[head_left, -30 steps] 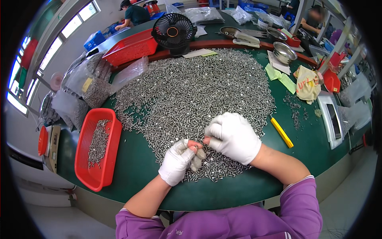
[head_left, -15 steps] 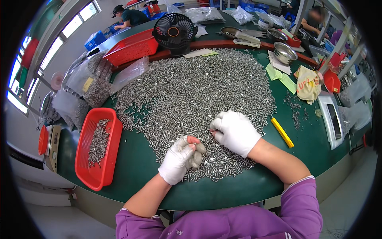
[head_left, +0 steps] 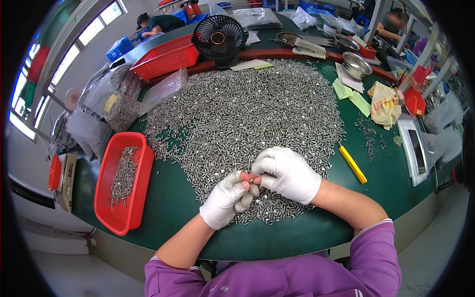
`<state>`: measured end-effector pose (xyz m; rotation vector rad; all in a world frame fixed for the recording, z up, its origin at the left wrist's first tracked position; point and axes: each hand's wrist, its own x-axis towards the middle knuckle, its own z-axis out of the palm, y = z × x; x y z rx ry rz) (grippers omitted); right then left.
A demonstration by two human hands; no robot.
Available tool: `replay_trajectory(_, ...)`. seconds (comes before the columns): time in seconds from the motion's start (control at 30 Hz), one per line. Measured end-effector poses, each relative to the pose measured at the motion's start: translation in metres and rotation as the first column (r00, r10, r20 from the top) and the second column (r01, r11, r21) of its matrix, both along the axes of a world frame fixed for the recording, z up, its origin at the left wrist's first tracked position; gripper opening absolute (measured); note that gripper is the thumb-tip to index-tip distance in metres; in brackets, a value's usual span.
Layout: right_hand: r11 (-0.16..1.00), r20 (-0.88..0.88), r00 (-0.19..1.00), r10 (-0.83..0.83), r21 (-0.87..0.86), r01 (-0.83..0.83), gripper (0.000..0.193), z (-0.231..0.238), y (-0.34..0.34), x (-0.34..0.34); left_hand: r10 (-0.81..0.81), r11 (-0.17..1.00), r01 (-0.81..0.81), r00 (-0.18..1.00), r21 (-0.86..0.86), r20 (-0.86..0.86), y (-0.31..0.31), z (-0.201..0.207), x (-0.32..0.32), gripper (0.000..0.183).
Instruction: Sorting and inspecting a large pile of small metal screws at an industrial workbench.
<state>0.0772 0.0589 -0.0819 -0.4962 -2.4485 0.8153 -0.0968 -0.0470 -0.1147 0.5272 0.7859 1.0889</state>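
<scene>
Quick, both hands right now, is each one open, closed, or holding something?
Left hand: closed, seemingly pinching a small metal piece.
Right hand: curled, fingertips at the same piece; whether it grips it too cannot be told.

Small metal pieces (head_left: 252,109), smooth and shiny, lie on a smooth green worktop (head_left: 173,213) with a soft sheen. Matt white cloth covers most of the left hand (head_left: 220,200) and right hand (head_left: 289,174). The red basket (head_left: 139,200) is glossy perforated plastic; the bowl (head_left: 357,63), polished metal; the bag (head_left: 163,91), clear, wrinkled plastic; the purple shirt (head_left: 277,277), matt cloth; the green sheet (head_left: 359,102), creased paper.
</scene>
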Motion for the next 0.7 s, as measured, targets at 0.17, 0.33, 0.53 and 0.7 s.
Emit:
replay_trajectory(0.17, 0.999, -0.095, 0.995, 0.008, -0.044, -0.013, 0.013, -0.004, -0.001, -0.001, 0.049, 0.997, -0.051, 0.998, -0.055, -0.041, -0.001, 0.005, 0.003, 0.022)
replay_trajectory(0.33, 0.994, -0.061, 0.998, 0.011, -0.104, -0.018, 0.015, -0.003, -0.002, -0.001, 0.018, 0.999, -0.019, 0.999, -0.038, -0.031, -0.002, 0.002, 0.0, 0.02)
replay_trajectory(0.53, 0.997, -0.083, 0.997, 0.006, 0.073, 0.0, 0.011, -0.003, -0.003, -0.001, -0.049, 0.999, 0.048, 0.995, 0.005, 0.083, -0.001, -0.001, -0.003, 0.024)
replay_trajectory(0.7, 0.986, -0.072, 0.997, -0.008, 0.167, 0.02, 0.01, 0.0, -0.003, 0.0, -0.035, 0.999, 0.035, 0.999, -0.018, 0.011, 0.001, 0.005, 0.003, 0.023)
